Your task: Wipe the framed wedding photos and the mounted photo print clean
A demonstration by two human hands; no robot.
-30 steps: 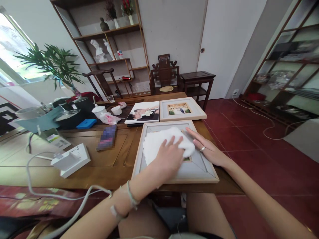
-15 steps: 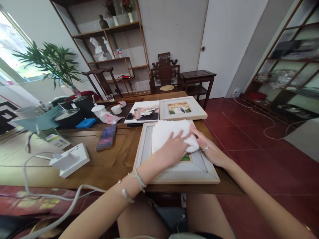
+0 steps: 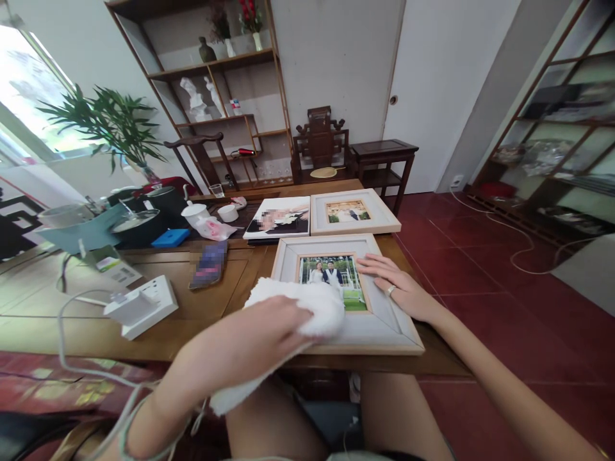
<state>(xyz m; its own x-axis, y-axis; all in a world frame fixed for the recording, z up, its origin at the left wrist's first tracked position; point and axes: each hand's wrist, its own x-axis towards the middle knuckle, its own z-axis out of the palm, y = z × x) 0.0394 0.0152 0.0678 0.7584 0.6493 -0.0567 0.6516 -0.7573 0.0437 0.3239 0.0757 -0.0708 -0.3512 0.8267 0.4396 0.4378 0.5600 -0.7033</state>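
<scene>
A pale wooden picture frame (image 3: 384,323) holding a photograph lies flat at the table's near edge. My left hand (image 3: 259,333) presses a white cloth (image 3: 317,307) onto the frame's lower left corner, fingers closed over it; part of the cloth hangs below the table edge. My right hand (image 3: 396,285), with a ring, lies flat and open on the frame's right side, fingers stretched toward the photograph.
Behind lie a second framed photo (image 3: 353,212) and a photo print (image 3: 278,218). To the left sit a white power strip (image 3: 141,306) with cables, a phone (image 3: 207,264), cups, pots and a plant (image 3: 110,125). Shelves and chairs line the walls.
My left hand has dragged the cloth from the frame's upper middle down to its lower left corner, uncovering the photograph. My right hand stayed on the frame's right side.
</scene>
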